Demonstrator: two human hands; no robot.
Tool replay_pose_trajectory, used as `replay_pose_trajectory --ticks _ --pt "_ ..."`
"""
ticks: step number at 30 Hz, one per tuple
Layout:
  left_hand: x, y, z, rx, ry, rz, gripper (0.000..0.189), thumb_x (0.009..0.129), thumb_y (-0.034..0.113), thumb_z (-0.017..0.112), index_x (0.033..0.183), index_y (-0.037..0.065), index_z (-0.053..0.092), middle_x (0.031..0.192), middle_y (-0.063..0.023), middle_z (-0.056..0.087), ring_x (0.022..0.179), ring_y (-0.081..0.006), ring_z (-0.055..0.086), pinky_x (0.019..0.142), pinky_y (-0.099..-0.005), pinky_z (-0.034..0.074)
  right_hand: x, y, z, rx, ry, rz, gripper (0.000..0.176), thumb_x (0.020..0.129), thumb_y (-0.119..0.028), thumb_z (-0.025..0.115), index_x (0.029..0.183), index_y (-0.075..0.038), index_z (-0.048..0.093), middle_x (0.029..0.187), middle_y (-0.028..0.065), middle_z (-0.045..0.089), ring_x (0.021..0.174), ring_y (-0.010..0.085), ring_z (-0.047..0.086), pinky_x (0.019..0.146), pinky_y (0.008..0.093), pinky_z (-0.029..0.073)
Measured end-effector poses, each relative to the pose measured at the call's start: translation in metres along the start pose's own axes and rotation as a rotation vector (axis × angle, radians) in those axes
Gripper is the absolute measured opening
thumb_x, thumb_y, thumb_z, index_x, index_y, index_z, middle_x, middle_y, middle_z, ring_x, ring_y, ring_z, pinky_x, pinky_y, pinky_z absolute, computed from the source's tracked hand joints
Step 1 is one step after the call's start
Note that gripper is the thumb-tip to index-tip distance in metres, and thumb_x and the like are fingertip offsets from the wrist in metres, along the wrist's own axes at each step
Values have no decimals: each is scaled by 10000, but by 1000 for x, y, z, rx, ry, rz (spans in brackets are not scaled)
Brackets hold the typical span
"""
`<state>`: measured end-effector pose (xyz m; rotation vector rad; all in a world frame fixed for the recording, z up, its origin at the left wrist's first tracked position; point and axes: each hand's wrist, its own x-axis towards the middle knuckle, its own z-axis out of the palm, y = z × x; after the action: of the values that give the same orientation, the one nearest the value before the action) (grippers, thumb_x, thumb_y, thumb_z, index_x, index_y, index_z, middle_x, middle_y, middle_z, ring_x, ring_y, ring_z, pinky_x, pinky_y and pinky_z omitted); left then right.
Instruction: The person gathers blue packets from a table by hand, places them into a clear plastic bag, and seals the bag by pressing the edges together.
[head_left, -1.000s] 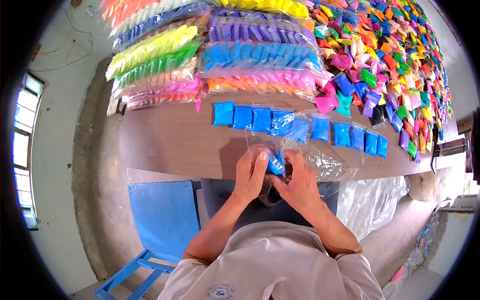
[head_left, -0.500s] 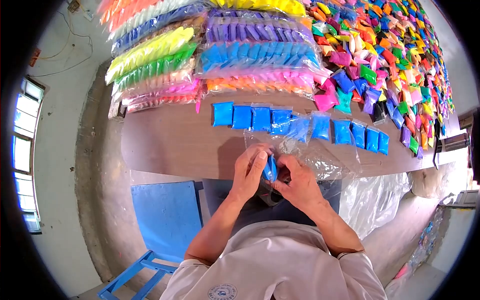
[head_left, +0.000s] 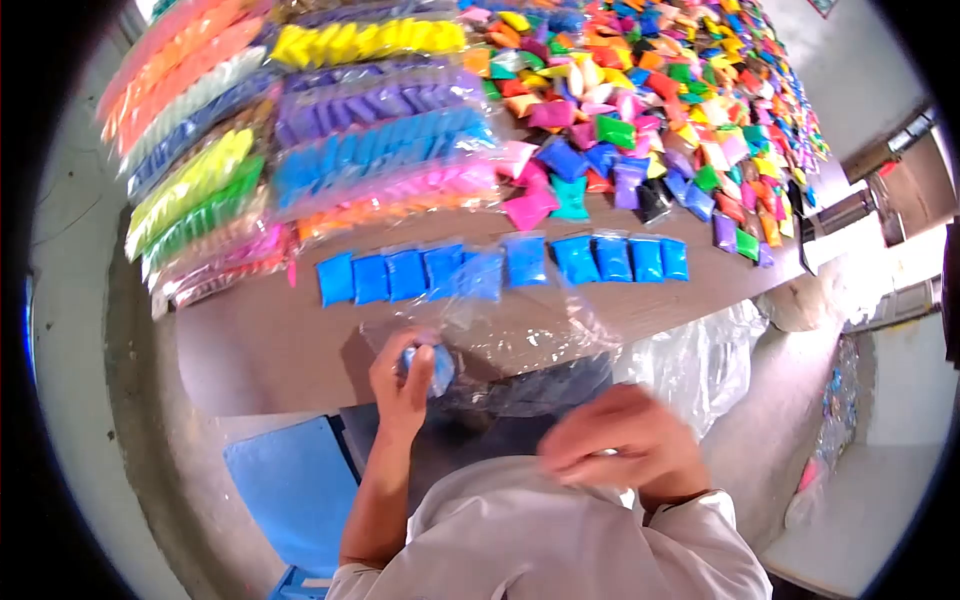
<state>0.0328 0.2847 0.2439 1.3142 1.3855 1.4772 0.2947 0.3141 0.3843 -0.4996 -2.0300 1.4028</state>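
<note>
My left hand (head_left: 402,380) is closed around a small blue packet (head_left: 441,371) at the table's front edge. A large clear plastic bag (head_left: 530,335) spreads from beside that hand across the table edge, partly over the row. My right hand (head_left: 628,435) is in front of my chest, away from the bag, with its fingers bent and smeared by motion. Whether anything is in it I cannot make out. Behind the bag, several blue packets (head_left: 407,274) lie side by side in a row, with a gap near one packet (head_left: 525,260).
Filled bags of sorted packets (head_left: 385,170) are stacked at the back left. A heap of loose multicoloured packets (head_left: 640,110) covers the back right. Clear plastic (head_left: 690,360) hangs at the table's front right. A blue stool (head_left: 290,490) stands at the lower left.
My right hand has come away from the blue packet and moved back toward my chest. My left hand still has the packet. The whole view has turned, shifting the table leftward.
</note>
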Motion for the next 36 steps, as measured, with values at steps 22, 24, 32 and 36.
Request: replay_pose_trajectory --ticks 22,24,32,36 --pt "-3 0 4 -54 52 -80 210 946 160 596 1064 -2 660 973 -27 644 855 -91 537 738 -239 420 -78 128 -182 -186 897 726 229 868 -209 752 975 -41 640 788 -19 601 672 76 527 549 242 401" --pt "-3 1 3 -46 46 -65 219 950 176 592 1056 -4 661 975 -35 650 864 -99 545 753 -245 424 -65 110 -165 -79 940 664 240 865 -218 760 986 -48 643 809 -19 607 678 71 538 563 233 411" --pt "-3 1 3 0 57 -64 211 947 170 583 1039 -1 666 968 -40 653 867 -106 550 755 -251 429 -51 135 -146 -251 693 733 353 848 -276 792 993 5 636 785 12 607 685 88 568 537 276 465" --pt "-4 3 3 19 67 -59 205 941 150 588 1050 -5 665 969 -45 655 881 -115 562 772 -258 438 -54 152 -152 -418 602 731 409 814 -303 818 988 24 645 794 36 633 695 118 591 587 296 489"
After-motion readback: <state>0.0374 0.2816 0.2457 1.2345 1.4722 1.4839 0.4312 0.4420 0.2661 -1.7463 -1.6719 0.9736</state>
